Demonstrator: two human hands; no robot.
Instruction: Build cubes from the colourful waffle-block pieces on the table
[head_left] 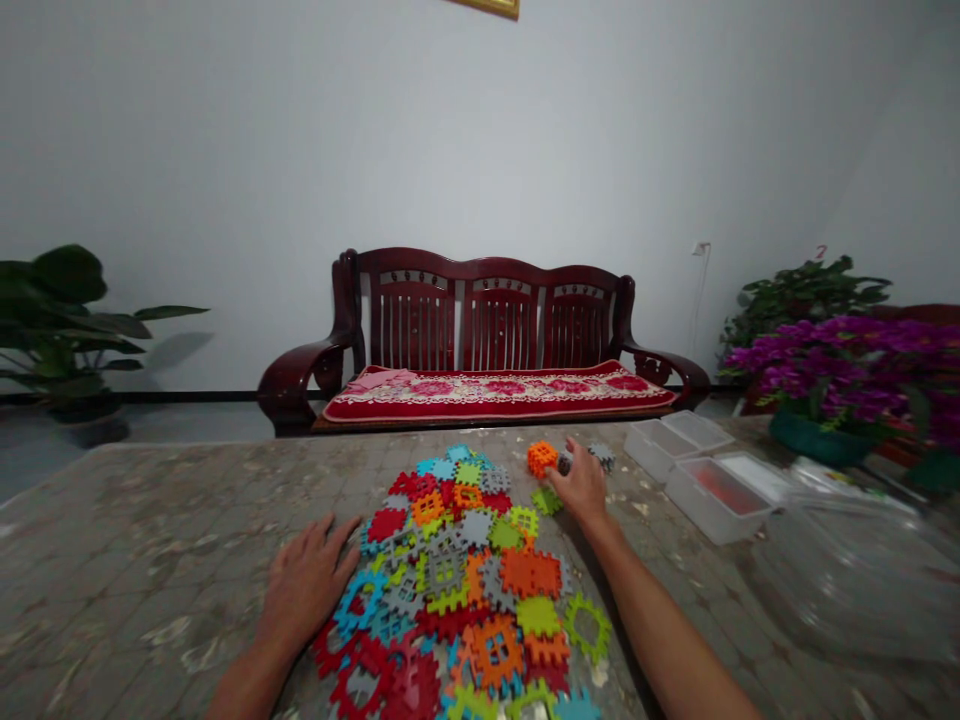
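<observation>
A heap of flat, toothed plastic tiles [465, 580] in red, orange, green, blue and grey covers the middle of the table [150, 540]. My left hand [304, 585] lies flat on the table at the heap's left edge, fingers apart, touching the nearest tiles. My right hand [581, 485] reaches to the far right of the heap, fingers curled next to an orange block of joined tiles [541, 457] and a small grey tile piece [602, 456]. I cannot see whether the fingers grip anything.
Two clear plastic boxes [709, 490] with loose lids stand right of my right hand. A pot of purple flowers [832, 380] is at the far right. A clear bag or lid [862, 570] lies near right. Beyond the table is a dark wooden bench [487, 340].
</observation>
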